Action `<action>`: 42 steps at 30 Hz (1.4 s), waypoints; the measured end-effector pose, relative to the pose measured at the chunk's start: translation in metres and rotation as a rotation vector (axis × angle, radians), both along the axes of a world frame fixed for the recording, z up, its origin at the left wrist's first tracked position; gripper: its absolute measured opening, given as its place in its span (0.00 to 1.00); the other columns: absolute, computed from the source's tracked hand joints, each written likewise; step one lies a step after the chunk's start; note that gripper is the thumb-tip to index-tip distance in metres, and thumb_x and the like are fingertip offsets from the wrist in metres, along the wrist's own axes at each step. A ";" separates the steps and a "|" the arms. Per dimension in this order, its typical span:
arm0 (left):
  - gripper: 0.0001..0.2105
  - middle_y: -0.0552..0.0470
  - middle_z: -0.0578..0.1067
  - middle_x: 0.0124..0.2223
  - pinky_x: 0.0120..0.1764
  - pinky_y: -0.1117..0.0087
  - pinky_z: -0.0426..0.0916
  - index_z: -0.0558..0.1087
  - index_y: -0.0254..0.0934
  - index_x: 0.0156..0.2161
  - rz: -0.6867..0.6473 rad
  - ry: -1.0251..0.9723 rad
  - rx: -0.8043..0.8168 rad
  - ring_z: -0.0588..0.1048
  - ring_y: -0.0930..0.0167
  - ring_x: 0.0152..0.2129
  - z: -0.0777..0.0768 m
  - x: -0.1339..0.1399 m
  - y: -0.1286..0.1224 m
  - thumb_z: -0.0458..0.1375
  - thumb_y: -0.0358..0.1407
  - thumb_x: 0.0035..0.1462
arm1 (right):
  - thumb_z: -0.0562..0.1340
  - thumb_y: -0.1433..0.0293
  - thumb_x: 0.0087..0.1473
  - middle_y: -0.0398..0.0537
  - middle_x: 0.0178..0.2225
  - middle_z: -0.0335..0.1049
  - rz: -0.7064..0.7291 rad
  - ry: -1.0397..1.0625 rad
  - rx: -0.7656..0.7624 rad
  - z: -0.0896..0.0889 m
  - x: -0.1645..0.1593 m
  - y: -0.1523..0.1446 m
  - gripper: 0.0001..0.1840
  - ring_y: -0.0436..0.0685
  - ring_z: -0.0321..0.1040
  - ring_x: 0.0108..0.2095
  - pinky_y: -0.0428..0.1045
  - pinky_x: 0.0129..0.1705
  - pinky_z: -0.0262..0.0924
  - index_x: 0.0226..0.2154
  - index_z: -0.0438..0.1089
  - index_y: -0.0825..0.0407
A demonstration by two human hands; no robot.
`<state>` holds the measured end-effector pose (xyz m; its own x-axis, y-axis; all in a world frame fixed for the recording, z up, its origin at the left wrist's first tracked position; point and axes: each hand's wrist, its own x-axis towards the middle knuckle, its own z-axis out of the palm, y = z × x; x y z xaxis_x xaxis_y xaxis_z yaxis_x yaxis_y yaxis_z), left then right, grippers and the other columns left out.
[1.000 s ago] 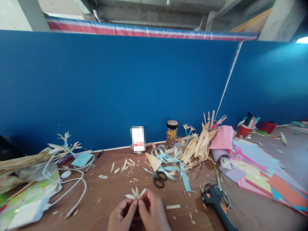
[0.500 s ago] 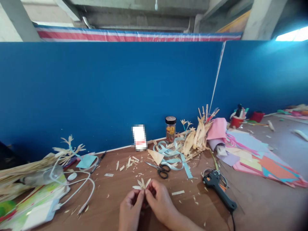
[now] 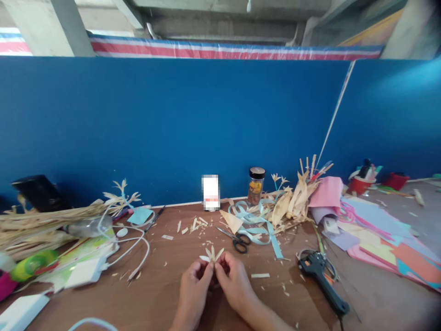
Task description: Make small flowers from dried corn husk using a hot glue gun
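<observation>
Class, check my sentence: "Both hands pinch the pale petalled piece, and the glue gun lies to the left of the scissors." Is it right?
One part is wrong: the glue gun lies to the right of the scissors, as the head view shows. The left hand and right hand do both pinch the pale petalled piece.

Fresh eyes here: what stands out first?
The big blue partition fills the middle, behind the table. Low centre, the left hand and right hand pinch a pale flower-like piece. The black glue gun lies to their right, coloured paper beyond it.
</observation>
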<state>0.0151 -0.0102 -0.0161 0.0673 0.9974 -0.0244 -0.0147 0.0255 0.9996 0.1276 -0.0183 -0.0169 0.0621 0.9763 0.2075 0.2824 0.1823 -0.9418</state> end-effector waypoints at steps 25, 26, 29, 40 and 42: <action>0.12 0.56 0.68 0.20 0.22 0.78 0.58 0.72 0.32 0.29 -0.016 -0.018 -0.023 0.64 0.75 0.18 0.006 0.002 -0.001 0.55 0.40 0.47 | 0.51 0.70 0.51 0.41 0.22 0.63 -0.001 -0.069 0.037 0.001 0.002 0.000 0.07 0.50 0.61 0.25 0.43 0.27 0.54 0.24 0.60 0.52; 0.12 0.56 0.68 0.21 0.22 0.78 0.58 0.72 0.32 0.29 -0.014 -0.014 -0.016 0.64 0.75 0.18 0.006 0.002 -0.001 0.55 0.40 0.47 | 0.51 0.70 0.51 0.41 0.22 0.63 -0.004 -0.081 0.036 0.001 0.003 0.000 0.07 0.50 0.61 0.25 0.43 0.27 0.54 0.25 0.60 0.52; 0.11 0.55 0.69 0.21 0.23 0.78 0.58 0.71 0.32 0.28 -0.011 -0.015 -0.016 0.64 0.75 0.19 0.006 0.003 -0.001 0.55 0.40 0.48 | 0.51 0.70 0.52 0.41 0.22 0.63 -0.006 -0.097 0.025 0.000 0.003 0.000 0.07 0.50 0.61 0.24 0.43 0.27 0.54 0.25 0.60 0.52; 0.11 0.58 0.65 0.18 0.21 0.79 0.56 0.69 0.33 0.23 -0.021 -0.051 -0.070 0.61 0.78 0.16 0.008 0.002 0.000 0.55 0.40 0.47 | 0.52 0.70 0.51 0.41 0.22 0.64 0.022 -0.025 0.033 0.004 0.000 -0.002 0.07 0.49 0.62 0.24 0.42 0.27 0.55 0.25 0.60 0.53; 0.10 0.57 0.66 0.19 0.21 0.79 0.57 0.71 0.33 0.27 -0.033 -0.060 -0.062 0.62 0.77 0.17 0.009 0.002 -0.001 0.55 0.40 0.47 | 0.52 0.70 0.51 0.41 0.21 0.63 0.018 -0.008 0.025 0.004 0.001 0.000 0.07 0.49 0.61 0.23 0.42 0.26 0.55 0.24 0.60 0.53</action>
<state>0.0173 -0.0112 -0.0071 0.1035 0.9913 -0.0812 -0.0728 0.0890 0.9934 0.1286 -0.0183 -0.0134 0.0429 0.9717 0.2325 0.2863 0.2110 -0.9346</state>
